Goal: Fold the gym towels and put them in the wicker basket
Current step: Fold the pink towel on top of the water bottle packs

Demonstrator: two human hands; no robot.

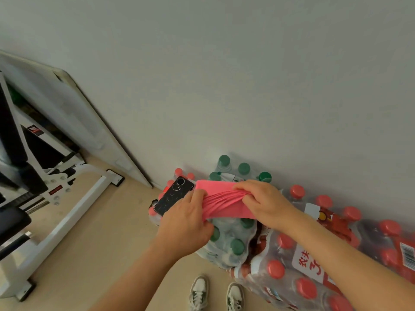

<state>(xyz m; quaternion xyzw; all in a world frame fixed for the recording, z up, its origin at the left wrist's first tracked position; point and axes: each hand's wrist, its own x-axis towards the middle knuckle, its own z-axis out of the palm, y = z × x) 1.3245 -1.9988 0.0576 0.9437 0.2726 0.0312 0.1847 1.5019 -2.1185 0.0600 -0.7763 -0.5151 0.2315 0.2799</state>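
The left hand grips one bunched end of the pink towel and the right hand pinches the other, probably drawing it taut to square a fold. The towel spans between them above the green-capped bottle pack, its long axis running left to right. A phone lies just beside it. No wicker basket shows.
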